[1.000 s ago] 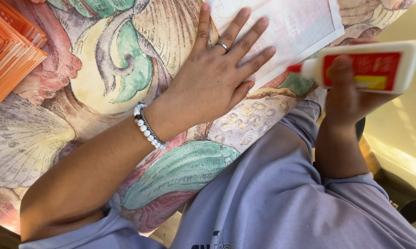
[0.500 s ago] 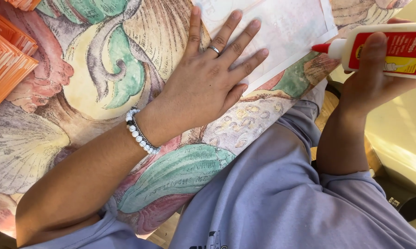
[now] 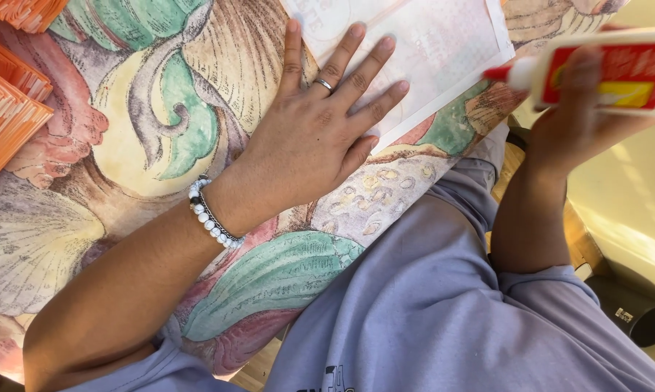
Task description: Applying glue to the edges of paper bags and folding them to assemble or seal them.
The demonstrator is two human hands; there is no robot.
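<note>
My left hand (image 3: 320, 138) lies flat, fingers spread, with its fingertips on a white printed sheet of paper (image 3: 443, 43). It wears a ring and a white bead bracelet (image 3: 213, 218). My right hand (image 3: 570, 123) is at the right and grips a white glue bottle (image 3: 617, 69) with a red and yellow label. The bottle lies sideways in the air. Its red tip (image 3: 498, 72) points left at the sheet's right edge and hovers just off it. The sheet rests on a tablecloth (image 3: 124, 145) printed with shells.
Stacks of orange paper (image 3: 8, 109) sit at the left edge of the table. My grey-clad lap (image 3: 429, 312) fills the lower middle. A dark round container (image 3: 639, 312) stands on the floor at the lower right, beside a wooden seat edge.
My right hand has lifted the glue bottle up and a little to the right, mostly in the first half second. My left hand stays pressed flat on the sheet.
</note>
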